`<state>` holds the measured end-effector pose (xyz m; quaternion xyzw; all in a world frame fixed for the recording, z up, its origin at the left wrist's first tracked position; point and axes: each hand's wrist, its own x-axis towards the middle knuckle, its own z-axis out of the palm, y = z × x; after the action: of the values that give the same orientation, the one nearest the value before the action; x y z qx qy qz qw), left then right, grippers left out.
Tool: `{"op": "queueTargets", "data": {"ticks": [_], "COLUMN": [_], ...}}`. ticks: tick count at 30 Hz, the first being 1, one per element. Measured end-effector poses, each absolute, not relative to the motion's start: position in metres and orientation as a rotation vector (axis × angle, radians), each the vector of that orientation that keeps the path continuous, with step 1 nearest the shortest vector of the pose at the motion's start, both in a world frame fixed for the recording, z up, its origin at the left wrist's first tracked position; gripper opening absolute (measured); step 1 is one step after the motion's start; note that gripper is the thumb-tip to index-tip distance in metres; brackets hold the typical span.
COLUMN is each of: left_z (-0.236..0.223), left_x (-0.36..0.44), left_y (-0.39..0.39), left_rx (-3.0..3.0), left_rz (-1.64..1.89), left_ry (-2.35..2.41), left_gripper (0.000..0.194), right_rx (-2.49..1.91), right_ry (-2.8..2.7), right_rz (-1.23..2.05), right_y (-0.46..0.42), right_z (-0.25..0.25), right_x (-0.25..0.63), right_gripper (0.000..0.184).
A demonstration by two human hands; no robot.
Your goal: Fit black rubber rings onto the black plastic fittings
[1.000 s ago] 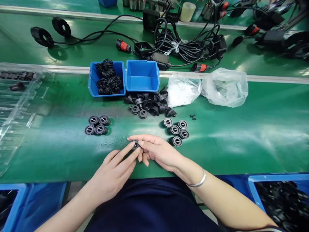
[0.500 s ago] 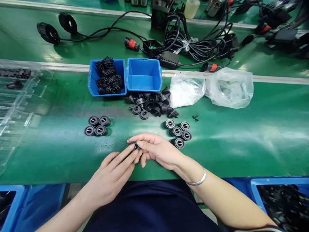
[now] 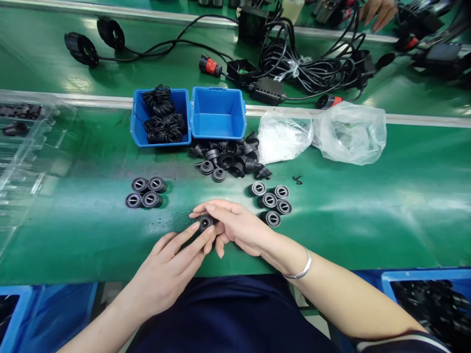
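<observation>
Between my two hands is a small round black plastic fitting (image 3: 205, 223), its ringed end with a dark centre facing up. My left hand (image 3: 176, 262) holds it from the near left, index and middle fingertips against its rim. My right hand (image 3: 235, 225) grips it from the right, the thumb along its far side; the fingers underneath are partly hidden. Slotted black cylindrical caps (image 3: 270, 200) stand in a group right of my hands. Another group of slotted caps (image 3: 150, 199) stands to the left. Loose black fittings (image 3: 235, 159) lie piled beyond.
A blue bin (image 3: 134, 125) holds coiled black cords, beside a second blue bin (image 3: 219, 117). Clear plastic bags (image 3: 353, 132) lie to the right, near tiny black parts (image 3: 297, 180). Cables (image 3: 294, 68) cover the far belt. A co-worker's hand (image 3: 379, 12) shows top right.
The fitting's round end now shows more fully as my left fingers spread around it and my right thumb has shifted back. A co-worker's hand has appeared at top right.
</observation>
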<state>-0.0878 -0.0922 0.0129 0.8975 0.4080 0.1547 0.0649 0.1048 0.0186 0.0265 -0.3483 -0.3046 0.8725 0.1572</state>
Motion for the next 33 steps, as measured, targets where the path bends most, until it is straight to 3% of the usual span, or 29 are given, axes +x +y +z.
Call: {"op": "queueTargets", "data": {"ticks": [9, 15, 22, 30, 33], "left_z": [0.0152, 0.0175, 0.0135, 0.0155, 0.0147], "left_x": [-0.0859, -0.0823, -0.0792, -0.0802, -0.0772], "left_y": [-0.0922, -0.0935, -0.0923, -0.0912, -0.0916], "left_rx": [2.705, 2.659, 2.699, 2.698, 2.708], "left_rz": [0.479, 0.428, 0.391, 0.449, 0.444], "left_ry": [1.207, 1.262, 1.268, 1.272, 1.274], "left_gripper": [0.038, 0.045, 0.039, 0.040, 0.039], "right_rx": [-1.010, -0.863, -0.850, -0.771, -0.796], "right_ry": [-0.996, -0.869, -0.806, -0.773, -0.833], "right_rz": [2.482, 2.535, 2.560, 2.588, 2.586], "right_y": [0.0171, 0.0188, 0.0220, 0.0250, 0.0248], "right_z": [0.0259, 0.0230, 0.0216, 0.0236, 0.0240], "right_x": [0.1043, 0.1105, 0.1114, 0.1137, 0.1129], "right_gripper": [0.010, 0.023, 0.012, 0.024, 0.015]}}
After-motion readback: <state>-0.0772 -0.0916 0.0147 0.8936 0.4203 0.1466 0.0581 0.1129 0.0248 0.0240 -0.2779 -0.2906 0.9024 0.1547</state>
